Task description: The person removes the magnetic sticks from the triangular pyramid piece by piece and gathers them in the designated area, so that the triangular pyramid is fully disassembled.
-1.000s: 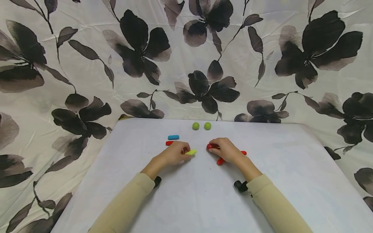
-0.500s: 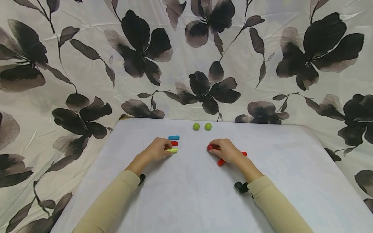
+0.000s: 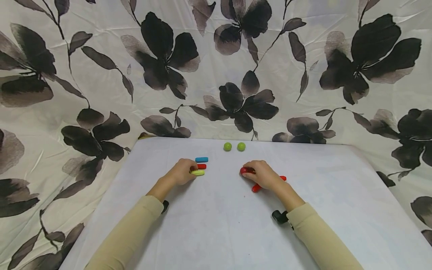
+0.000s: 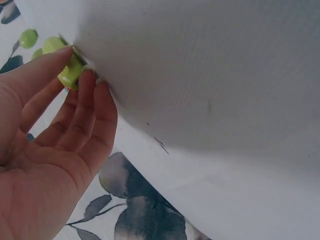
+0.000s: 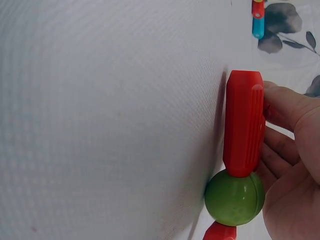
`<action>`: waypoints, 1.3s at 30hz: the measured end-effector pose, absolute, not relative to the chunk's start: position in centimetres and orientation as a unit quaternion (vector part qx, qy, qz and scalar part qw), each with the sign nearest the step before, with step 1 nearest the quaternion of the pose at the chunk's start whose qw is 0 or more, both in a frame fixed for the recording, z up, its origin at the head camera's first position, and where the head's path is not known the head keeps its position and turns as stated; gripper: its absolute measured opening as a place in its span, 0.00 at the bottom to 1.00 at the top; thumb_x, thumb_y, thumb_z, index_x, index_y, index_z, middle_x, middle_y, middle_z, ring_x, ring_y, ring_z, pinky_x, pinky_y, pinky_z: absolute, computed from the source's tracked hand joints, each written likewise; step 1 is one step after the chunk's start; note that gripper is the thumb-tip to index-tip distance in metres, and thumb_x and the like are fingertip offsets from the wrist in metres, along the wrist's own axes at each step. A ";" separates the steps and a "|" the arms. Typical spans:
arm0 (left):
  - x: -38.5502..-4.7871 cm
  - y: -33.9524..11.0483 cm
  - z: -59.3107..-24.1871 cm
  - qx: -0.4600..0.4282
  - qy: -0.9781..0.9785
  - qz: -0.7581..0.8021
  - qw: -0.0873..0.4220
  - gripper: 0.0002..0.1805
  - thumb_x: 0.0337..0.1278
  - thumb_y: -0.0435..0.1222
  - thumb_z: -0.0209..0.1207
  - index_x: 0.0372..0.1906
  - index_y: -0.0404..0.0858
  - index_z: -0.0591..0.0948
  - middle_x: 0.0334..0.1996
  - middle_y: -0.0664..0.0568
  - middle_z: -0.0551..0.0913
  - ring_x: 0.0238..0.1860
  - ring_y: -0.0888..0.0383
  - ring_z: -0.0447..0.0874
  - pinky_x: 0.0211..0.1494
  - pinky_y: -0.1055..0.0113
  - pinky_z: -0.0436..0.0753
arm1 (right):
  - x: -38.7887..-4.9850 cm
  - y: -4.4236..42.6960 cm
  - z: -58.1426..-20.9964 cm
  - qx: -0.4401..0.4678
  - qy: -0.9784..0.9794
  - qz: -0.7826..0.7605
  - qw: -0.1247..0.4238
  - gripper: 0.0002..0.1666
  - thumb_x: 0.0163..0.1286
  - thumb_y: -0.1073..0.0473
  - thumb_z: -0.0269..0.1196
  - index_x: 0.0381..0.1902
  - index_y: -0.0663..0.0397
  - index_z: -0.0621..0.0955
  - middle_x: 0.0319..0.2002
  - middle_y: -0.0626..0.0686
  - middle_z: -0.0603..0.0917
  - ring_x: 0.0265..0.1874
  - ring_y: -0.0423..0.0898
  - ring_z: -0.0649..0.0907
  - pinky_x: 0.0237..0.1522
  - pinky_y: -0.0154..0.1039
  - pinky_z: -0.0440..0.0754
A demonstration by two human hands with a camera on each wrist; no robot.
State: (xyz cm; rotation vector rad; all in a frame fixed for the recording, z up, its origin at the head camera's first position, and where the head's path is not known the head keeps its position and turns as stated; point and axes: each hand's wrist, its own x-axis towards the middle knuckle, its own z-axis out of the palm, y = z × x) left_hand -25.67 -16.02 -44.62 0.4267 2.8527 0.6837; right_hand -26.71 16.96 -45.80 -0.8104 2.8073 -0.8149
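Note:
My left hand (image 3: 181,172) pinches a yellow-green toy rod (image 3: 199,173) between thumb and fingertips; the left wrist view shows the rod (image 4: 71,74) close up. Just beyond it lie a red rod (image 3: 202,166) and a blue rod (image 3: 201,159), roughly parallel. Across the table, my right hand (image 3: 264,174) holds a red ball (image 3: 243,170), partly covered by the fingers. Beneath that hand is a red rod (image 5: 244,122) touching a green ball (image 5: 235,197), with a second red rod (image 5: 220,232) at the ball's other side.
Two green balls (image 3: 234,146) would be one pair: the left ball (image 3: 227,146) and right ball (image 3: 241,146) sit near the far edge of the white table (image 3: 216,225). Floral cloth (image 3: 236,67) hangs behind it.
My left hand has moved left with the yellow-green rod, bringing it beside the red and blue rods, then slightly closer to the red one. The right hand stays in place.

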 end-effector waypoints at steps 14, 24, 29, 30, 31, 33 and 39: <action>-25.4 -16.2 -44.7 0.133 0.958 0.237 0.087 0.14 0.59 0.25 0.68 0.51 0.31 0.85 0.48 0.42 0.85 0.48 0.47 0.79 0.61 0.50 0.79 | -26.8 17.0 -45.6 -0.263 0.923 -0.275 0.063 0.21 0.72 0.57 0.68 0.58 0.61 0.83 0.50 0.56 0.87 0.46 0.50 0.82 0.56 0.50 0.80; -25.1 -16.5 -44.4 0.123 0.955 0.254 0.091 0.16 0.60 0.27 0.67 0.52 0.31 0.84 0.49 0.42 0.84 0.45 0.49 0.78 0.56 0.53 0.81 | -26.7 17.1 -45.5 -0.255 0.923 -0.278 0.077 0.23 0.70 0.58 0.70 0.60 0.61 0.82 0.50 0.56 0.86 0.47 0.49 0.81 0.57 0.49 0.80; -24.9 -16.8 -44.2 0.111 0.955 0.255 0.099 0.17 0.60 0.28 0.67 0.54 0.31 0.83 0.49 0.42 0.83 0.46 0.49 0.77 0.56 0.53 0.81 | -26.6 17.3 -45.2 -0.255 0.920 -0.282 0.096 0.26 0.69 0.60 0.70 0.63 0.62 0.80 0.53 0.57 0.85 0.51 0.51 0.82 0.60 0.51 0.79; -24.9 -16.8 -44.2 0.108 0.955 0.257 0.100 0.17 0.60 0.28 0.67 0.55 0.31 0.83 0.49 0.42 0.83 0.46 0.49 0.77 0.56 0.53 0.81 | -26.6 17.3 -45.2 -0.254 0.919 -0.284 0.100 0.27 0.69 0.60 0.70 0.63 0.62 0.79 0.54 0.57 0.85 0.52 0.51 0.82 0.61 0.51 0.78; -24.8 -16.9 -44.2 0.106 0.955 0.256 0.101 0.18 0.60 0.28 0.67 0.55 0.31 0.83 0.49 0.42 0.83 0.46 0.49 0.77 0.56 0.53 0.81 | -26.6 17.3 -45.2 -0.255 0.918 -0.285 0.103 0.27 0.69 0.60 0.70 0.64 0.62 0.79 0.54 0.57 0.85 0.53 0.51 0.82 0.61 0.51 0.78; -24.8 -17.0 -44.1 0.105 0.956 0.255 0.102 0.18 0.60 0.29 0.67 0.56 0.32 0.82 0.49 0.42 0.83 0.46 0.48 0.77 0.56 0.52 0.81 | -26.6 17.4 -45.2 -0.256 0.918 -0.284 0.108 0.28 0.69 0.60 0.70 0.64 0.62 0.78 0.56 0.57 0.84 0.54 0.51 0.81 0.61 0.51 0.78; -24.4 -16.8 -43.6 0.117 0.960 0.240 0.087 0.19 0.61 0.30 0.67 0.57 0.33 0.82 0.50 0.42 0.82 0.47 0.48 0.78 0.58 0.51 0.81 | -26.1 18.2 -44.6 -0.275 0.916 -0.273 0.101 0.26 0.70 0.60 0.69 0.63 0.64 0.79 0.55 0.58 0.85 0.54 0.53 0.82 0.61 0.52 0.79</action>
